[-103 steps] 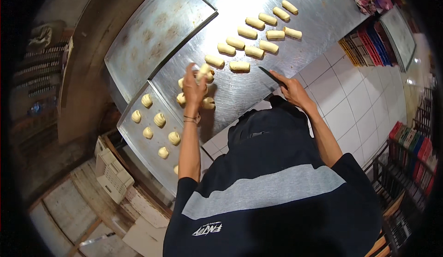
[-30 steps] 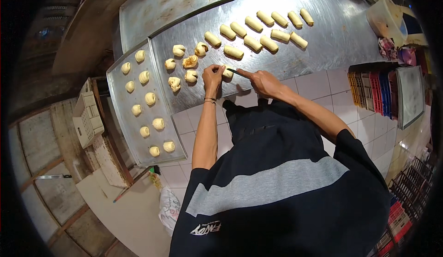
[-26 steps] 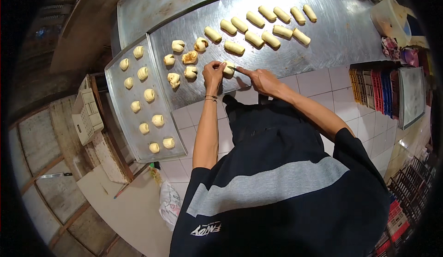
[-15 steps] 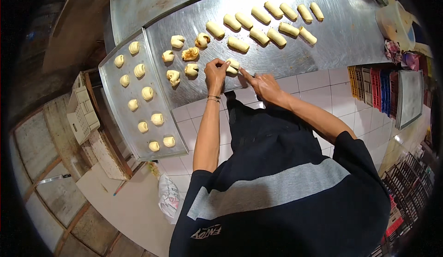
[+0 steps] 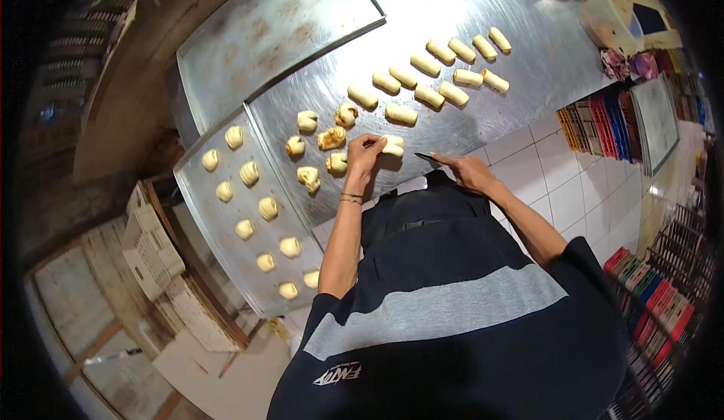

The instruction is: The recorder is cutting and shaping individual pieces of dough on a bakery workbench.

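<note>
Near the front edge of the shiny table (image 5: 520, 81), one small dough piece (image 5: 393, 146).
The left hand (image 5: 366, 154), nearly closed, pinches its left end. The right hand (image 5: 473, 173) is curled around a dark knife (image 5: 424, 155), its tip just beside the dough. Dough lumps (image 5: 331, 139) sit left, long rolls (image 5: 425, 63) farther back, and a tray (image 5: 219, 224) of little buns (image 5: 268, 208) farther left.

1. Whole dough rolls (image 5: 425, 63), 1 o'clock: pale cream-yellow.
2. Split rolls (image 5: 332, 138), 11 o'clock: cream, streaked orange-brown.
3. Knife blade (image 5: 426, 155), 2 o'clock: dark.
4. Counter (image 5: 411, 13), 12 o'clock: silver-grey, white glare.
5. Upper tray (image 5: 279, 39), 11 o'clock: grey, blotched brown.
6. Shirt (image 5: 467, 367), 5 o'clock: black, broad grey band, white print.
7. Crates (image 5: 601, 124), between 2 and 3 o'clock: yellow, red, blue.
8. Floor tiles (image 5: 558, 164), 3 o'clock: white, dark-lined grid.
</note>
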{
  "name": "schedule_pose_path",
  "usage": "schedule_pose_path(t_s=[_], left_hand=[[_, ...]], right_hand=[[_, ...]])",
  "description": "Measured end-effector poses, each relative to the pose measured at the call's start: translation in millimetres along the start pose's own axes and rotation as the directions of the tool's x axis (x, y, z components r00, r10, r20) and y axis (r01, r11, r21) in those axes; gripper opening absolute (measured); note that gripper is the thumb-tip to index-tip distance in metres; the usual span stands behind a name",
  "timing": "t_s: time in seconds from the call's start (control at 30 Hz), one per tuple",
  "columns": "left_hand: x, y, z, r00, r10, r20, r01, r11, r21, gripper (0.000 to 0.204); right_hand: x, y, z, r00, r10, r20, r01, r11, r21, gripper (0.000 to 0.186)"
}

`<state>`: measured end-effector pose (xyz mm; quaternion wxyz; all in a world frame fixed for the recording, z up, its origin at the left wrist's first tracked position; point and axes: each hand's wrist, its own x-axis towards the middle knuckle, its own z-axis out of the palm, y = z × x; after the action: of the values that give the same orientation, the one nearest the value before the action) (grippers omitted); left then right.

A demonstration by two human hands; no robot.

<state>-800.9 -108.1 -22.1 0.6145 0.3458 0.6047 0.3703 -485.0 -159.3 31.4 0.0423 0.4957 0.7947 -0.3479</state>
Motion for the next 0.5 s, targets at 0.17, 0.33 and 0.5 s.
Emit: schedule_pose_path(t_s=[0.17,0.33,0.5], left_hand=[[61.1,99.1,-68.2,0.980,0.198,0.003,-0.198,0.979,0.037,0.012],[159.2,123.6,-124.7,0.974,0.198,0.106,-0.215,0.959,0.184,0.024],[184.1,85.4,-115.8,0.882,0.470,0.033,-0.308,0.522,0.795,0.042]], right_hand=[[-1.8,-13.6,4.9,0.937,0.250,-0.243,-0.169,0.936,0.310,0.082],[26.8,-61.4,-17.2,0.825,0.408,-0.392,-0.162,0.834,0.527,0.071],[30.7,-74.3,-21.3,0.781,0.503,-0.370,-0.232,0.783,0.577,0.066]])
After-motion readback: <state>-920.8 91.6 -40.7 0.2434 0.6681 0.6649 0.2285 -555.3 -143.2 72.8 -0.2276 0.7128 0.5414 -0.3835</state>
